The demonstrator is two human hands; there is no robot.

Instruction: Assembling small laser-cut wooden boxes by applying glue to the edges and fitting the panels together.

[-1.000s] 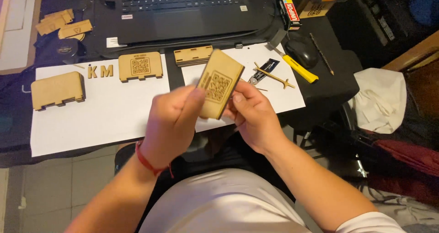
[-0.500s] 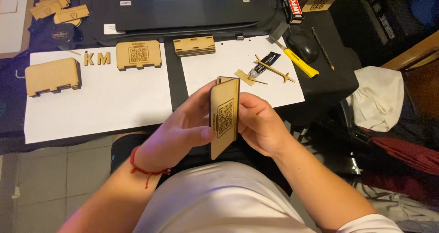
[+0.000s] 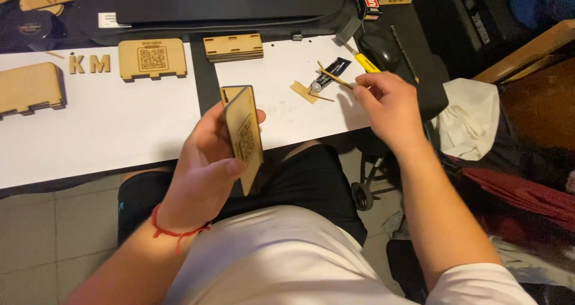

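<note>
My left hand [image 3: 203,167] grips a flat light-wood panel [image 3: 244,134] with a square code pattern engraved on it, held edge-up over my lap in front of the desk. My right hand [image 3: 389,107] is stretched out over the right white paper sheet [image 3: 287,113], its fingertips at the end of a thin wooden stick [image 3: 336,78] that lies across a small dark glue tube [image 3: 326,77]. I cannot tell whether the fingers grip the stick. A small wooden scrap [image 3: 303,91] lies beside the tube.
On the desk are a second engraved panel [image 3: 152,59], wooden letters [image 3: 90,63], a stack of wooden pieces [image 3: 233,46], another panel [image 3: 27,89], a laptop [image 3: 227,2], a mouse [image 3: 380,48], a yellow-handled knife [image 3: 362,60]. White cloth [image 3: 467,122] hangs at right.
My right hand has let go of the panel and reached forward and right to the stick and glue tube. My left hand now holds the panel alone, a little lower.
</note>
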